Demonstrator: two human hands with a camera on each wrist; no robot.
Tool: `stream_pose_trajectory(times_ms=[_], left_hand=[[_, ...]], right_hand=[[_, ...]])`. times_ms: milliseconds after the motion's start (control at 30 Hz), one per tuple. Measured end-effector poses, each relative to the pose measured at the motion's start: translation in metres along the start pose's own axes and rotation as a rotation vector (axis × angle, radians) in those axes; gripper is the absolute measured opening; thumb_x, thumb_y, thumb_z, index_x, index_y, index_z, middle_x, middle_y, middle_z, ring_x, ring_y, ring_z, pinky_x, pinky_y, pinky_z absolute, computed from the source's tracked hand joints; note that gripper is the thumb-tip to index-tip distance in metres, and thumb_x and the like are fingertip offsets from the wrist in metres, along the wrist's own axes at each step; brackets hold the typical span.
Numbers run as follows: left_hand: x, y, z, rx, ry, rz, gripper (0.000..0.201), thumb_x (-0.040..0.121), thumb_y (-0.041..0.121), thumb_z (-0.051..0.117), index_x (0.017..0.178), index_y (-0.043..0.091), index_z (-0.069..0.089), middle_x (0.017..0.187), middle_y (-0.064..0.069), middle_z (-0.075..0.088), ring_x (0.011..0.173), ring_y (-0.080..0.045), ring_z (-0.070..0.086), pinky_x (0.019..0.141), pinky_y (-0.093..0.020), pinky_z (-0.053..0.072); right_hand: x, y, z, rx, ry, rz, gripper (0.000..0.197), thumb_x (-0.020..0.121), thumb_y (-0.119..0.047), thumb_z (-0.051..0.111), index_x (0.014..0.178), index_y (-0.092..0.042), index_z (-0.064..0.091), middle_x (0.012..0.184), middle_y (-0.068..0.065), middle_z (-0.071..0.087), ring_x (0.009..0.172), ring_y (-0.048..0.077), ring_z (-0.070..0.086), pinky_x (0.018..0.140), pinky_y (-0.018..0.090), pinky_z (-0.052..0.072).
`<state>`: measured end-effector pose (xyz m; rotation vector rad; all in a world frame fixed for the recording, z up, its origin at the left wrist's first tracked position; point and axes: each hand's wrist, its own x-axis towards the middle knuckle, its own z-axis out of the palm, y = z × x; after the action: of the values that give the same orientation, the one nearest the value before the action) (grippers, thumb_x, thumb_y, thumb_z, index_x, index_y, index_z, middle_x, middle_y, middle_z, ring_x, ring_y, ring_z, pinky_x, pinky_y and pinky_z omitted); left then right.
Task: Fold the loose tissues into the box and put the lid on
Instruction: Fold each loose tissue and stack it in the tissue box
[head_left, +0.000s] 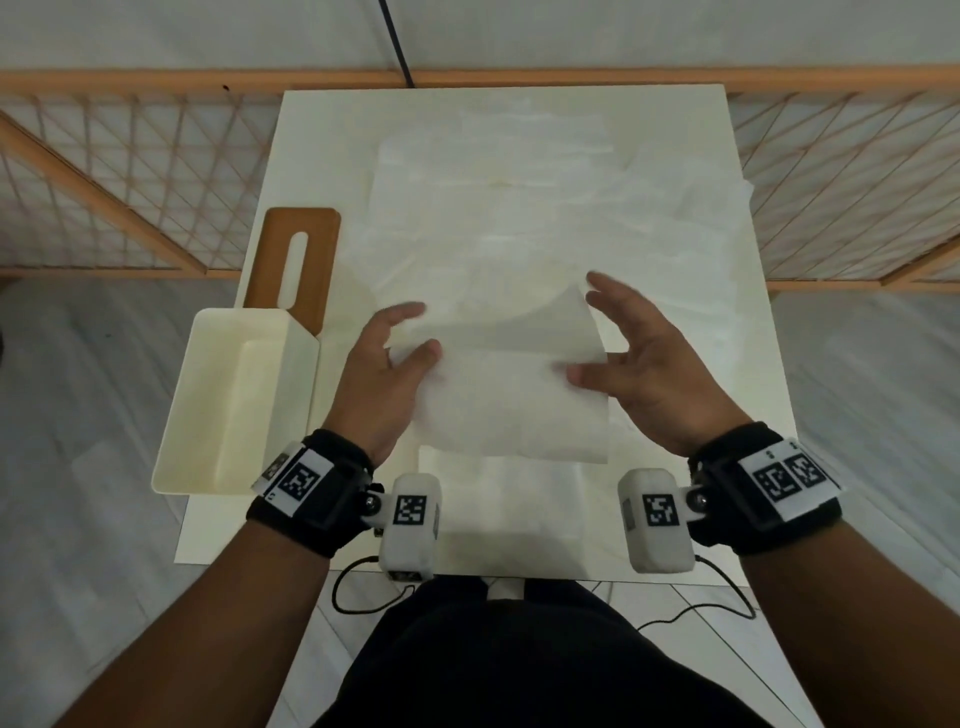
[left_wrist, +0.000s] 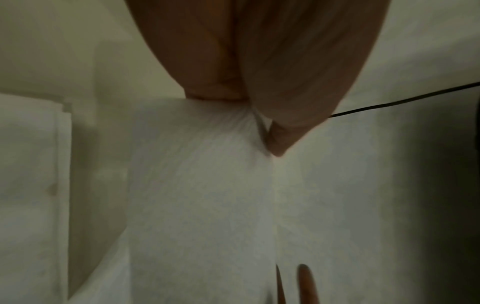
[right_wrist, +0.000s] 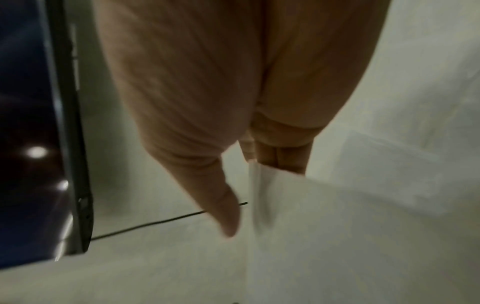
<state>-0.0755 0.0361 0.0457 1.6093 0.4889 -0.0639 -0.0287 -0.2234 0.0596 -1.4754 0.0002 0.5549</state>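
Note:
A white tissue (head_left: 509, 395) is held just above the table (head_left: 311, 130), its far half bent over toward me. My left hand (head_left: 415, 332) pinches its left edge between thumb and fingers; the left wrist view shows the tissue (left_wrist: 202, 185) puckered at the pinch of that hand (left_wrist: 249, 107). My right hand (head_left: 587, 332) holds the right edge, thumb on top and fingers behind. In the right wrist view that hand (right_wrist: 254, 195) has the tissue (right_wrist: 337, 226) against its fingers, with the thumb a little off. The open cream box (head_left: 239, 312) stands left. Its brown slotted lid (head_left: 317, 249) lies behind.
Several loose tissues (head_left: 519, 208) cover the far half of the table. A flat folded tissue (head_left: 519, 509) lies near the front edge. A wooden lattice rail (head_left: 130, 171) runs behind the table. A dark screen (right_wrist: 31, 144) shows in the right wrist view.

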Motion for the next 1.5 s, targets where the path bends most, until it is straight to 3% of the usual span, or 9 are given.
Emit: stream_pose_trajectory(times_ms=[133, 233, 333, 467, 633, 700, 800, 1200, 1500], left_hand=[[-0.002, 0.002, -0.007, 0.179, -0.058, 0.076, 0.02, 0.088, 0.015, 0.074, 0.099, 0.032, 0.074, 0.107, 0.016, 0.071, 0.102, 0.006, 0.063, 0.081, -0.009, 0.048], [0.0, -0.002, -0.01, 0.311, -0.037, 0.125, 0.016, 0.087, 0.018, 0.075, 0.095, 0.032, 0.072, 0.097, 0.022, 0.069, 0.092, 0.014, 0.06, 0.077, -0.003, 0.042], [0.001, -0.01, -0.01, 0.398, -0.008, 0.147, 0.01, 0.087, 0.021, 0.076, 0.088, 0.03, 0.071, 0.087, 0.02, 0.069, 0.082, 0.004, 0.062, 0.073, -0.011, 0.043], [-0.003, -0.021, -0.011, 0.435, -0.026, 0.142, 0.01, 0.085, 0.024, 0.077, 0.085, 0.032, 0.07, 0.11, 0.013, 0.066, 0.093, -0.002, 0.06, 0.081, -0.027, 0.047], [-0.015, -0.025, -0.019, 0.614, -0.124, 0.201, 0.014, 0.085, 0.02, 0.076, 0.082, 0.031, 0.067, 0.152, 0.017, 0.041, 0.141, 0.0, 0.032, 0.113, -0.025, 0.024], [-0.021, -0.028, -0.023, 0.554, -0.172, 0.168, 0.013, 0.085, 0.02, 0.075, 0.08, 0.029, 0.066, 0.128, 0.021, 0.062, 0.123, 0.002, 0.053, 0.107, -0.029, 0.039], [-0.028, -0.037, -0.026, 0.475, -0.224, 0.068, 0.008, 0.083, 0.027, 0.072, 0.078, 0.027, 0.066, 0.08, 0.015, 0.069, 0.076, -0.004, 0.063, 0.07, -0.028, 0.048], [-0.014, -0.116, -0.008, 0.743, -0.072, -0.148, 0.01, 0.086, 0.022, 0.071, 0.091, 0.018, 0.063, 0.076, 0.008, 0.06, 0.072, -0.005, 0.057, 0.06, -0.014, 0.039], [-0.008, -0.114, -0.012, 0.782, -0.004, -0.134, 0.019, 0.082, 0.027, 0.075, 0.09, 0.023, 0.058, 0.083, 0.008, 0.059, 0.075, -0.003, 0.055, 0.061, -0.016, 0.038]], right_hand=[[0.003, -0.002, -0.002, -0.351, 0.083, -0.009, 0.032, 0.081, -0.006, 0.081, 0.109, -0.02, 0.074, 0.154, -0.021, 0.037, 0.092, 0.019, 0.074, 0.08, 0.059, 0.057], [0.006, 0.001, -0.001, -0.554, 0.147, -0.057, 0.017, 0.081, -0.01, 0.08, 0.096, -0.016, 0.073, 0.142, -0.019, 0.053, 0.084, 0.003, 0.071, 0.074, 0.033, 0.059], [0.007, 0.01, 0.001, -0.659, 0.213, -0.096, 0.016, 0.078, -0.008, 0.079, 0.082, -0.019, 0.067, 0.116, -0.012, 0.07, 0.076, 0.01, 0.069, 0.07, 0.026, 0.056], [0.004, 0.02, 0.0, -0.695, 0.169, -0.068, 0.023, 0.076, -0.008, 0.08, 0.072, -0.024, 0.063, 0.089, -0.005, 0.073, 0.078, 0.016, 0.067, 0.071, 0.033, 0.054], [-0.011, 0.018, -0.002, -0.693, 0.018, 0.014, 0.024, 0.076, -0.014, 0.081, 0.086, -0.026, 0.063, 0.078, -0.008, 0.07, 0.067, 0.009, 0.055, 0.062, 0.023, 0.044], [-0.017, 0.016, -0.005, -0.642, -0.082, 0.096, 0.028, 0.076, -0.014, 0.083, 0.093, -0.027, 0.064, 0.081, -0.005, 0.073, 0.068, 0.018, 0.055, 0.062, 0.029, 0.046], [-0.024, 0.022, -0.009, -0.487, -0.185, 0.208, 0.028, 0.078, -0.011, 0.082, 0.098, -0.022, 0.066, 0.082, 0.007, 0.075, 0.068, 0.018, 0.057, 0.066, 0.032, 0.043], [-0.007, 0.128, 0.004, -0.798, 0.065, 0.274, 0.021, 0.078, -0.011, 0.077, 0.089, -0.02, 0.061, 0.086, -0.003, 0.065, 0.07, 0.011, 0.06, 0.052, 0.01, 0.041], [0.032, 0.127, -0.004, -1.094, 0.155, -0.006, 0.034, 0.083, -0.013, 0.069, 0.117, -0.012, 0.068, 0.118, 0.008, 0.059, 0.107, 0.026, 0.054, 0.092, 0.029, 0.043]])
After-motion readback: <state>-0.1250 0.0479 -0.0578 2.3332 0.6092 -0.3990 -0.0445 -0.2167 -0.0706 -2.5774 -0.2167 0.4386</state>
